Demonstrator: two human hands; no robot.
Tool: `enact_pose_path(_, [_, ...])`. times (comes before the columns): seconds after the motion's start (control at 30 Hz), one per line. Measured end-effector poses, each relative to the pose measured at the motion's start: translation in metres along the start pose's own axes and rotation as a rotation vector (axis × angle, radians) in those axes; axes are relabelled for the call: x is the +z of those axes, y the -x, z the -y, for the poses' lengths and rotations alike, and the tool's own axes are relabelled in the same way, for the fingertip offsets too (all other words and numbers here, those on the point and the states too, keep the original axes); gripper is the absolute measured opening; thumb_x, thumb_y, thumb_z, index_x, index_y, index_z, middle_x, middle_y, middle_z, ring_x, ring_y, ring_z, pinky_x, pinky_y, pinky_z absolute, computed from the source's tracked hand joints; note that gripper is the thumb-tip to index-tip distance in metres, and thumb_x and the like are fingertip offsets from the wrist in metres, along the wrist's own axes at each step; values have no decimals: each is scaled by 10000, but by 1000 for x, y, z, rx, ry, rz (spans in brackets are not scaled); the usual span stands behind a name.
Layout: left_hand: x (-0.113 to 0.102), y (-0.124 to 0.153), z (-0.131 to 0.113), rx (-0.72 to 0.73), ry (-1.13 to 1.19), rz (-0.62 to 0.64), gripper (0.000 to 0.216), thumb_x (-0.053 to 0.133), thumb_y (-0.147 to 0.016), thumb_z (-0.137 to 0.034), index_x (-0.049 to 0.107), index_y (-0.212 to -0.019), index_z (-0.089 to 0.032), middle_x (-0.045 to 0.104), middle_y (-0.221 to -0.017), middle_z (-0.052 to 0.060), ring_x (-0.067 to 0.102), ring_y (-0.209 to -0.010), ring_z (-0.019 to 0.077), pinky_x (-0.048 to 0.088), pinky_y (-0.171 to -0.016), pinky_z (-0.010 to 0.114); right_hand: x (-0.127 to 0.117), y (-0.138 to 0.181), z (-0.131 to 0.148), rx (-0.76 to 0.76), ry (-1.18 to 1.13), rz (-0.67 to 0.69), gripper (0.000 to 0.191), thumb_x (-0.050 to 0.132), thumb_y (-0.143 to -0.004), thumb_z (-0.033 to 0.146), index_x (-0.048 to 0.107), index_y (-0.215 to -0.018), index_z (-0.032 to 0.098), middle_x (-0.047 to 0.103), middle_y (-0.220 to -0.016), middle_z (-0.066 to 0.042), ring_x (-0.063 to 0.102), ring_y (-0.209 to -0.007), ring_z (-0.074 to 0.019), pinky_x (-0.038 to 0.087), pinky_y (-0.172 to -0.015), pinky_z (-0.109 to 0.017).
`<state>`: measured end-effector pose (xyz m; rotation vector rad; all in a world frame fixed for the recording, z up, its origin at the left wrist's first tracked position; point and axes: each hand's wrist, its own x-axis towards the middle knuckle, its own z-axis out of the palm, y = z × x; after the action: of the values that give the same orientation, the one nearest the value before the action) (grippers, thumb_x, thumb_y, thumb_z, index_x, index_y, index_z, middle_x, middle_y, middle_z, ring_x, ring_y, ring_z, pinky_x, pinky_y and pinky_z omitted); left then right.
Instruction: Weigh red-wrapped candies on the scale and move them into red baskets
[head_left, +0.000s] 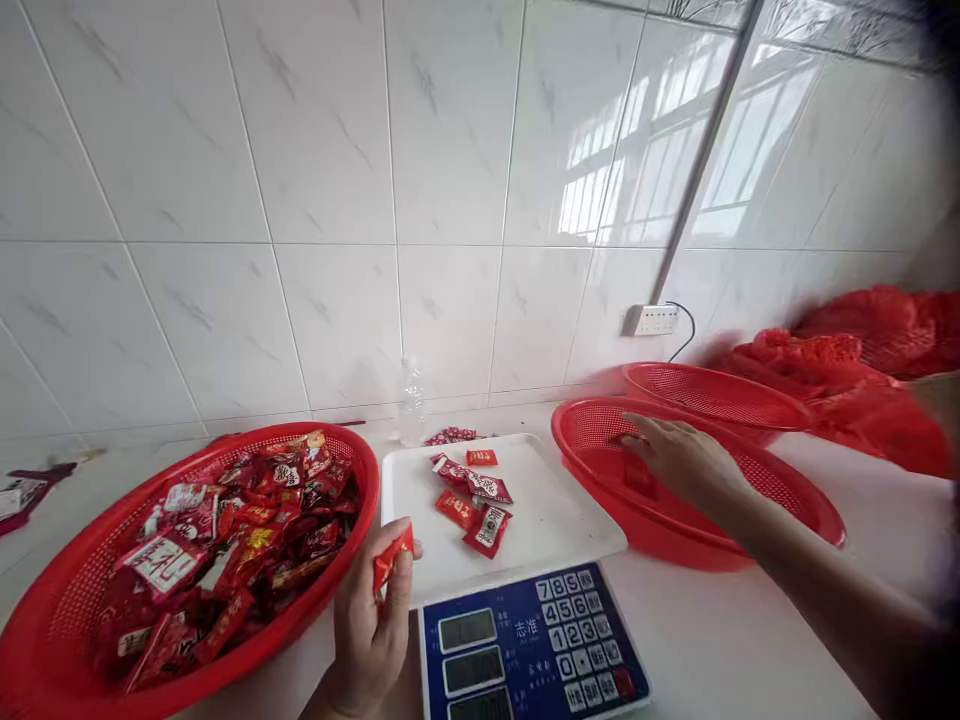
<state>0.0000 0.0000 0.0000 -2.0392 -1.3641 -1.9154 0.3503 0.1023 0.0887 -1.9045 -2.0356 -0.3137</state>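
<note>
A perforated red plastic basket (pixel 45 610) heaped with glossy packets (pixel 247 560) sits at nine o'clock from the smooth white tray (pixel 559 515); a second basket (pixel 814 510) lies at three, under the outstretched right hand (pixel 686 455), whose hold I cannot tell. At six, a blue panel (pixel 525 655) reads 志准; at eight, the nearly closed left hand (pixel 375 610) pinches a shiny red packet (pixel 391 558).
</note>
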Motion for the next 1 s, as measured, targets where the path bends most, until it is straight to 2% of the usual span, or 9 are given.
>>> enact_pose_path(0.17, [1, 1, 0, -15, 0, 2, 224, 436, -947, -259, 562, -1105, -165, 702, -844, 69, 696, -742, 139, 579, -647, 216, 16, 24, 60, -330, -106, 131, 549, 515, -875, 442, 432, -1381, 246, 455, -1430, -71, 395, -1314, -265, 380, -1043, -455])
enact_pose_path(0.23, [1, 0, 0, -13, 8, 2, 224, 435, -946, -256, 564, -1103, -162, 703, -851, 70, 698, -741, 142, 580, -648, 219, 19, 32, 87, -515, -257, 338, 680, 516, -860, 536, 292, -1456, 298, 258, -1537, -56, 206, -1401, -288, 292, -1092, -507])
enact_pose_path(0.3, [0, 0, 0, -10, 13, 2, 226, 435, -945, -251, 566, -1105, -161, 704, -856, 70, 701, -744, 145, 581, -650, 222, 22, 35, 109, -597, -347, 487, 772, 526, -826, 606, 214, -1477, 331, 145, -1568, -54, 84, -1417, -320, 224, -1104, -556])
enact_pose_path(0.37, [0, 0, 0, -14, 21, 10, 230, 436, -945, -243, 565, -1116, -162, 706, -880, 74, 703, -755, 148, 583, -650, 222, 27, 34, 125, -636, -382, 538, 846, 582, -790, 595, 191, -1485, 314, 137, -1569, -79, 81, -1415, -344, 203, -1103, -576])
enact_pose_path(0.47, [0, 0, 0, -11, 33, 20, 231, 438, -943, -233, 560, -1127, -165, 707, -923, 80, 705, -767, 144, 583, -660, 216, 39, 30, 134, -677, -374, 414, 696, 585, -836, 448, 319, -1447, 248, 315, -1505, -112, 273, -1372, -311, 305, -1080, -508])
enact_pose_path(0.57, [1, -1, -1, 8, 33, 21, 224, 436, -945, -231, 558, -1120, -162, 708, -917, 80, 706, -765, 139, 580, -673, 208, 48, 29, 134, -694, -345, 273, 386, 470, -922, 327, 516, -1295, 240, 552, -1313, -82, 495, -1207, -240, 413, -999, -413])
enact_pose_path(0.63, [1, -1, -3, 24, 29, 22, 221, 434, -948, -235, 556, -1116, -160, 707, -906, 80, 708, -767, 140, 578, -677, 204, 51, 30, 131, -679, -322, 232, 310, 404, -951, 291, 575, -1206, 243, 632, -1175, -71, 580, -1068, -216, 461, -919, -382])
enact_pose_path(0.8, [0, -1, -4, 54, 25, 30, 220, 419, -954, -234, 548, -1115, -158, 703, -900, 80, 709, -757, 135, 574, -689, 200, 45, 24, 104, -526, -233, 74, 331, 331, -963, 338, 606, -1119, 239, 680, -1014, -77, 646, -784, -193, 489, -646, -307])
enact_pose_path(1.0, [-1, -1, -3, 52, 11, 28, 215, 436, -945, -227, 554, -1113, -163, 702, -887, 75, 703, -783, 139, 568, -705, 205, 25, 7, 33, -204, -110, -100, 408, 330, -921, 506, 636, -942, 237, 706, -790, -56, 644, -649, -219, 366, -438, -259])
